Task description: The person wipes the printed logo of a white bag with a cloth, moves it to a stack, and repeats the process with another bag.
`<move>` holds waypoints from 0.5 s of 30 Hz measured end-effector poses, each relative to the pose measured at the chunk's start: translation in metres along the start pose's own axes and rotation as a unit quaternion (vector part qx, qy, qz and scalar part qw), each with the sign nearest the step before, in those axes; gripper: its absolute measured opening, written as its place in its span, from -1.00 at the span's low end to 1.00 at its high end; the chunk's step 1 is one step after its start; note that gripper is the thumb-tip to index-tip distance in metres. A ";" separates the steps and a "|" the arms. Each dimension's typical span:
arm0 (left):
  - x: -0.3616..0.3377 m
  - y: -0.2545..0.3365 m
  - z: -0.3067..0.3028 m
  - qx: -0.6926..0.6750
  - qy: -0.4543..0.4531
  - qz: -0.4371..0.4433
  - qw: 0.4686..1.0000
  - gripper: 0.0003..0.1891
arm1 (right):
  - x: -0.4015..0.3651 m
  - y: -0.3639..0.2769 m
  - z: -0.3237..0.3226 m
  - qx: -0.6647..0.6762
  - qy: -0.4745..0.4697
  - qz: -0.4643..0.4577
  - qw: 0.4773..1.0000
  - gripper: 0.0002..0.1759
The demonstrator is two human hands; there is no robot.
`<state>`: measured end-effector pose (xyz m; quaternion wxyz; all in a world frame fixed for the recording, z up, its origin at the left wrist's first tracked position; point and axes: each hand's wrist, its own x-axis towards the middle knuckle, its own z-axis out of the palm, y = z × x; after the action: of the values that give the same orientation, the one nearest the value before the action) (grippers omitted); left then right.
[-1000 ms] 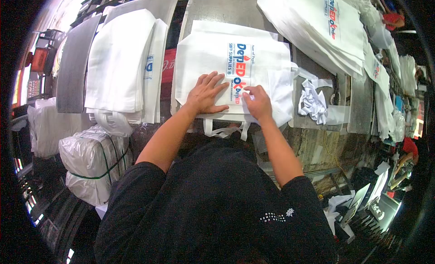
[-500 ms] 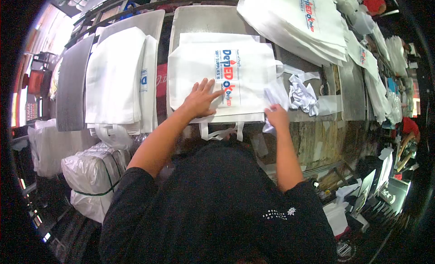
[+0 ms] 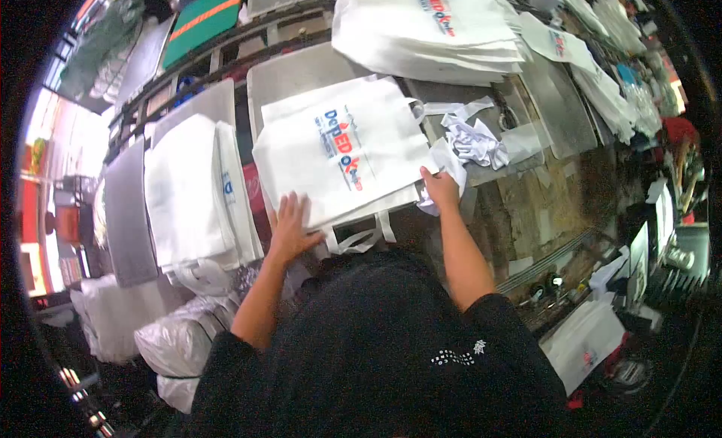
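A white tote bag with blue and red "DepED" print lies on a small stack of similar bags, turned at an angle. My left hand rests at its lower left corner, fingers spread and holding nothing. Bag handles stick out from the near edge of the stack. At the right corner of the top bag, my right hand is closed on a white cloth, thumb against the bag's edge. Parts of the cloth show above and below that hand.
Beyond, a crumpled white cloth heap lies to the right. A thick pile of printed bags sits at the back, and another bag stack at left. Plastic-wrapped bundles stand below left. A person in red is at far right.
My left hand has slid from the print area to the bag's lower left corner. The top bag now appears turned at an angle, with the whole view tilted too. My right hand stays at the right edge.
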<state>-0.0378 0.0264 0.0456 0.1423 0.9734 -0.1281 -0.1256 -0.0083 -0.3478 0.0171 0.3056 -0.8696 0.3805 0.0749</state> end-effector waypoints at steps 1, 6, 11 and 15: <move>-0.009 -0.004 0.004 0.044 -0.018 0.039 0.998 -0.17 | 0.000 -0.005 -0.002 0.022 -0.021 0.032 0.999 -0.38; -0.040 -0.006 0.021 -0.013 0.055 0.131 0.990 -0.52 | -0.007 -0.010 -0.015 0.276 0.050 -0.078 0.957 -0.64; -0.066 0.070 0.017 -0.084 0.186 0.208 0.957 -0.60 | -0.051 0.005 -0.121 0.317 0.162 -0.283 0.890 -0.68; -0.047 0.175 0.020 -0.085 0.159 0.373 0.910 -0.66 | -0.087 0.094 -0.235 0.451 0.343 -0.211 0.796 -0.71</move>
<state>-0.1246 -0.1271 0.0911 0.2793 0.8461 -0.4463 0.0830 -0.1594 -0.4817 0.1929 0.5206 -0.6608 0.2579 -0.4752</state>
